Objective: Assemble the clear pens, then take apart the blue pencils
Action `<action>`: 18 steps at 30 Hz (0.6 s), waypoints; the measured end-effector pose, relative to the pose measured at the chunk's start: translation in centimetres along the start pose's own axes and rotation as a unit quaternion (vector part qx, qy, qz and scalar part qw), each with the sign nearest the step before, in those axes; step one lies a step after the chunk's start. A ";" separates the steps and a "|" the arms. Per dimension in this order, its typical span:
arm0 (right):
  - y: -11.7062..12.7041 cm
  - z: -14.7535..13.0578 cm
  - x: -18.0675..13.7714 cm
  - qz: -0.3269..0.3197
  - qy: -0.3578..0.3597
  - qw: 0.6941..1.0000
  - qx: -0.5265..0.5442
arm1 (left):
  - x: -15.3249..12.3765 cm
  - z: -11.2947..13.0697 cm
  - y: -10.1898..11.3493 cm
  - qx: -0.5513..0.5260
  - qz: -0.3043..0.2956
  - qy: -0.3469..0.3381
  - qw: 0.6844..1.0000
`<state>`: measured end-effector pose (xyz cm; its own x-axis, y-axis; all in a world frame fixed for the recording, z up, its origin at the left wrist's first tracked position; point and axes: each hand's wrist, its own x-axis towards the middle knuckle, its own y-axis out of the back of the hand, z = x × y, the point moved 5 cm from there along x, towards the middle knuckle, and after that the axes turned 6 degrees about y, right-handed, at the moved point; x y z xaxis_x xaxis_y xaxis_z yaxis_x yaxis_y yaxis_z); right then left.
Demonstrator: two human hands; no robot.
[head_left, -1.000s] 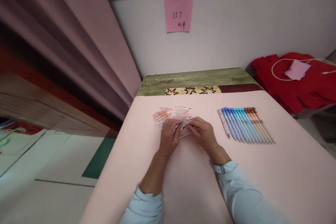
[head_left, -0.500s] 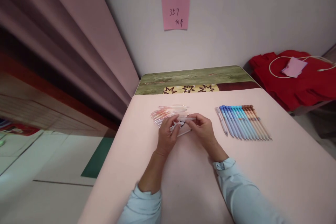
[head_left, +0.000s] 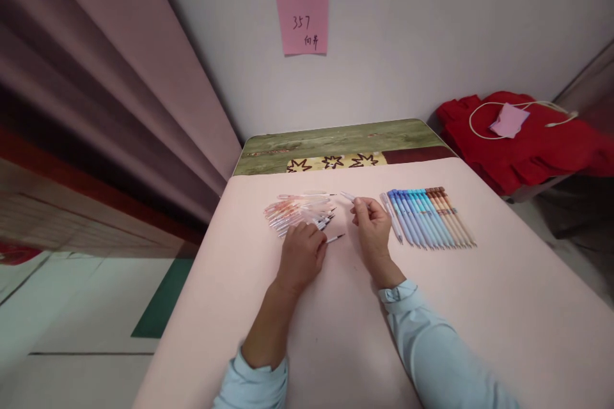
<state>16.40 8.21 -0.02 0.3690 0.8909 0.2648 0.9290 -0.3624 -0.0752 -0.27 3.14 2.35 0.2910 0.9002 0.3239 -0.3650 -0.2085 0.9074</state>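
Note:
Over the table's middle, my right hand (head_left: 373, 230) pinches a pale, slim pen (head_left: 348, 196) whose end sticks out to the left beyond the fingers. My left hand (head_left: 300, 252) is curled at the near side of a loose pile of clear and pinkish pen parts (head_left: 292, 208). A thin white pen refill (head_left: 335, 238) with a dark tip pokes out from its thumb and fingers; the fingertips are partly hidden. Right of my right hand lies a neat row of pens (head_left: 426, 217) in blue, turquoise and brown, with a whitish pen (head_left: 392, 217) at its left end.
The table (head_left: 336, 332) has a pale pink cover, with a green patterned strip (head_left: 330, 137) showing at the back. Beyond its right side, a red cloth (head_left: 532, 156) bears a white cable and pink paper. A pink curtain (head_left: 144, 32) hangs left.
My hands have parted: the right has carried the pale pen away to the right, while the left has lowered onto the near side of the pile. The view has turned slightly right.

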 end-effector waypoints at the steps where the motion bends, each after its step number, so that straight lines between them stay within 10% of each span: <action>1: 0.0 0.0 0.0 0.002 0.001 1.000 0.004 | 0.0 0.0 -0.1 0.001 -0.002 -0.004 1.000; 18: -0.8 -0.6 -1.1 -0.133 0.060 0.987 -0.071 | -0.5 -3.6 0.7 -0.114 0.205 0.115 0.965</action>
<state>15.20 7.37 0.35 0.0993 0.9241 0.3690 0.9757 -0.1632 0.1461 -3.90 3.94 1.86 -0.1140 0.8270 0.5506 -0.6003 -0.4989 0.6250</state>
